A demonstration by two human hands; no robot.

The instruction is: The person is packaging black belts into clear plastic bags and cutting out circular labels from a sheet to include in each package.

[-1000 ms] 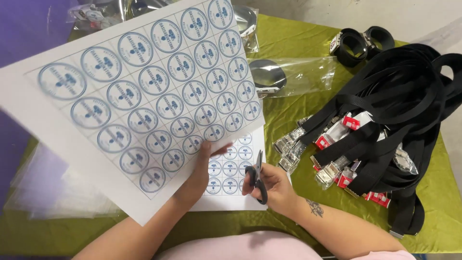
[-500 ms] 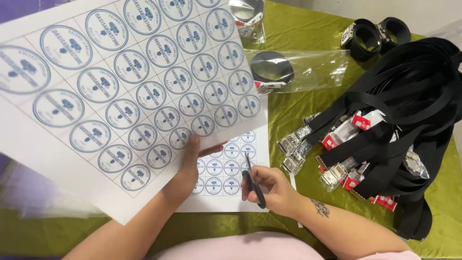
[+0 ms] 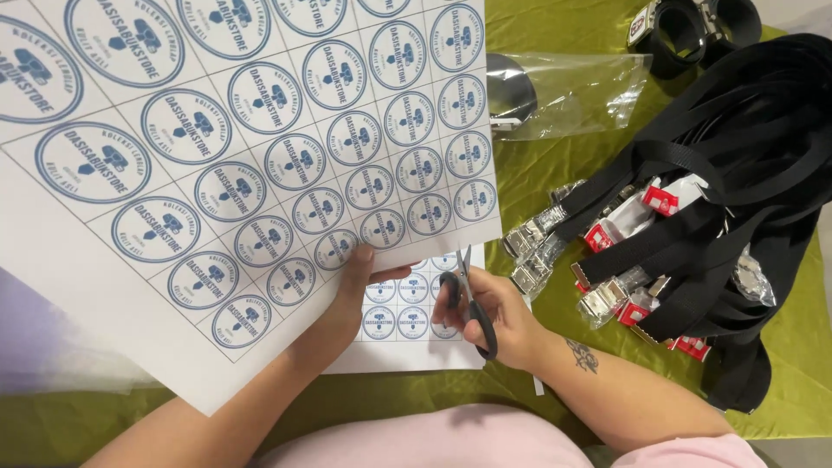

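Note:
My left hand [image 3: 354, 295] grips the lower edge of a large white sheet of round blue printed stickers [image 3: 225, 165], thumb on top, and holds it lifted and tilted. My right hand [image 3: 496, 316] holds black-handled scissors [image 3: 472, 303] with the blades pointing up at the sheet's bottom edge. Under both hands lies a second sticker sheet [image 3: 407, 325] flat on the green cloth.
A pile of black straps with metal clips and red tags [image 3: 693, 199] fills the right side of the green-covered table [image 3: 537, 173]. A clear plastic bag [image 3: 563, 91] lies beyond the sheet. Two black rolled items [image 3: 693, 26] sit at the far right corner.
The big sheet has come closer and shifted left, filling more of the view. My right hand has raised the scissors from lying over the lower sheet toward the big sheet's edge.

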